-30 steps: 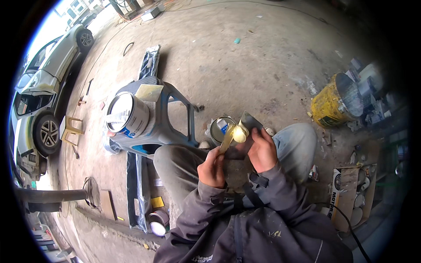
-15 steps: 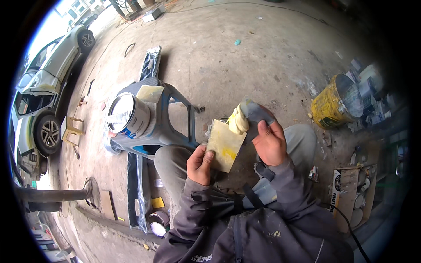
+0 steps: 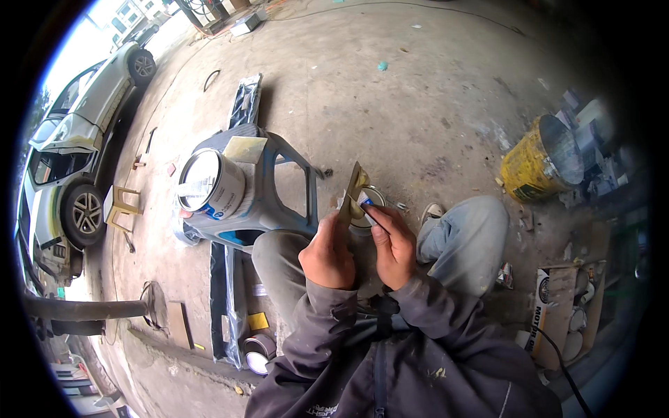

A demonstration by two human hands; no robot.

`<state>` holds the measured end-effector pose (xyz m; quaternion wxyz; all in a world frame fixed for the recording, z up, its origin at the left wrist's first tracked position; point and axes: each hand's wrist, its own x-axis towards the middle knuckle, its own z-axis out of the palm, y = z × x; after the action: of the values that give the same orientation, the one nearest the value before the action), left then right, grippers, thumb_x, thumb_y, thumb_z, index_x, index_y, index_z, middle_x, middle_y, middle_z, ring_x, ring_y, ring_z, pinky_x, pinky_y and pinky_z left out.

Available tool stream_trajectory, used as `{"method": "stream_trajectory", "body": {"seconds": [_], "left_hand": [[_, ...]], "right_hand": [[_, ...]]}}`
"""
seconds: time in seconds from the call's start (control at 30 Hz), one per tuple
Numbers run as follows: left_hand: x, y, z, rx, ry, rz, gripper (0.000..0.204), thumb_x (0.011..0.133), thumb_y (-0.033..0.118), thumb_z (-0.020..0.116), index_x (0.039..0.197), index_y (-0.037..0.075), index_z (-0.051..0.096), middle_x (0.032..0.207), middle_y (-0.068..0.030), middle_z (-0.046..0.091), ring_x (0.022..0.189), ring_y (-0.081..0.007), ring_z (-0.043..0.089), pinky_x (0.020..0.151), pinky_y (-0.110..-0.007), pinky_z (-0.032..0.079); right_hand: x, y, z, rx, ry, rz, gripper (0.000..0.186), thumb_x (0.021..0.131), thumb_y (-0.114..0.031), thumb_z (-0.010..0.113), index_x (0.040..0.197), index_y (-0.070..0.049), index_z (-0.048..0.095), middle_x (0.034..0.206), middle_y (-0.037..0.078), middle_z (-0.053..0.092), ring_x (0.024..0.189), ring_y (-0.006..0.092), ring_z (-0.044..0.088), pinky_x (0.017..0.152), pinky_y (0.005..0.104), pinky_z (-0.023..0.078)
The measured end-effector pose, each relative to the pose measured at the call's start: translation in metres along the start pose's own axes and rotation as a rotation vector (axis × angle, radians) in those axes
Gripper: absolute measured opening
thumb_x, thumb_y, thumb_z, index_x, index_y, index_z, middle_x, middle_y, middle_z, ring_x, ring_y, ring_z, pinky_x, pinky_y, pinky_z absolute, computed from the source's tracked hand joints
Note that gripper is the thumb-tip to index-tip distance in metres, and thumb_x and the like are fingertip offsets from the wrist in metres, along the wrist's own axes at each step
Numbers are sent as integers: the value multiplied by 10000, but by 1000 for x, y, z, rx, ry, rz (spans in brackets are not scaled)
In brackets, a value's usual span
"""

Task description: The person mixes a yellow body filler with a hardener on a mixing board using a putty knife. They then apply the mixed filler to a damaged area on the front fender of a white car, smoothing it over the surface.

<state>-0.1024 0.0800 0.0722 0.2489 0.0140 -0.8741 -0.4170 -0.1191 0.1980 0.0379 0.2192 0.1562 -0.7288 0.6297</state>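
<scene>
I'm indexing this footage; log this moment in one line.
left hand: holds yellowish plate | right hand: holds dark spreader | cream putty: against plate | tin: on grey stool

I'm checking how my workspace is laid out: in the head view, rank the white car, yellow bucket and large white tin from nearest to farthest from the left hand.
From the left hand:
1. Large white tin, to its left, on the grey plastic stool.
2. Yellow bucket, off right.
3. White car, far left.

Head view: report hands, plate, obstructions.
Left hand gripping thin plate, near edge-on. Right hand holding thin dark spreader. Yellowish putty on plate. Round tin beyond, partly hidden.
</scene>
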Motion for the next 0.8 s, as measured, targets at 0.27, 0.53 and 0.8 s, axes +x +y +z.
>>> {"method": "stream_trajectory", "body": {"seconds": [0.27, 0.53, 0.8], "left_hand": [[2, -14, 0, -70, 40, 59, 187, 896, -36, 521, 1059, -33, 614, 820, -166, 669, 799, -147, 661, 714, -252, 497], [11, -16, 1, -119, 85, 67, 173, 928, 20, 523, 1065, -37, 612, 839, -117, 672, 797, -145, 650, 725, -256, 491], [-1, -51, -10, -816, -308, -339, 173, 966, 132, 550, 1003, -29, 603, 852, 30, 576, 797, -48, 488, 741, -191, 394]], "right_hand": [[14, 4, -21, 177, 104, 111, 260, 967, -58, 470, 1181, 19, 596, 1117, 154, 624, 1019, 277, 611, 885, 323, 463], [-5, 5, -11, 136, -75, 135, 251, 967, -66, 491, 1182, 12, 595, 1119, 137, 634, 1033, 249, 613, 893, 309, 461], [59, -15, -53, 943, -107, 345, 388, 1005, -143, 455, 1341, 49, 429, 1232, 106, 583, 1137, 158, 539, 978, 296, 406]]}}
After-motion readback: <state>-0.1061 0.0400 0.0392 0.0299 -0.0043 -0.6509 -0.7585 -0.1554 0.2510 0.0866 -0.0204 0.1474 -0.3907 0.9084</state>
